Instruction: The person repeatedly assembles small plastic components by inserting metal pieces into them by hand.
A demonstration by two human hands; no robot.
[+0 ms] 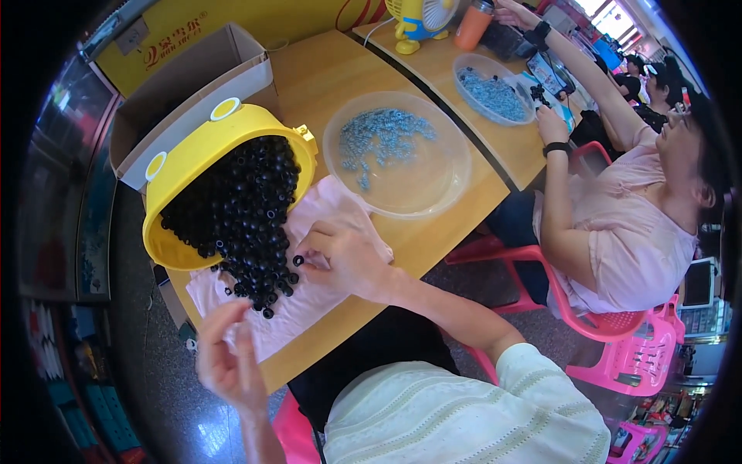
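The right hand point(344, 259) pinched a small black ring point(298, 261) between thumb and fingertips, the heap of round black rings point(243, 209) lying just to its left, spilling from a smooth yellow tub point(189, 145) onto creased pink cloth point(286, 325), while the left hand point(232, 359) curled nearby, its hold too blurred to tell.

The left grip point(229, 362) was blurred, its contents unclear; beyond the right grip point(348, 257), the top edge cut off a fan point(421, 18).
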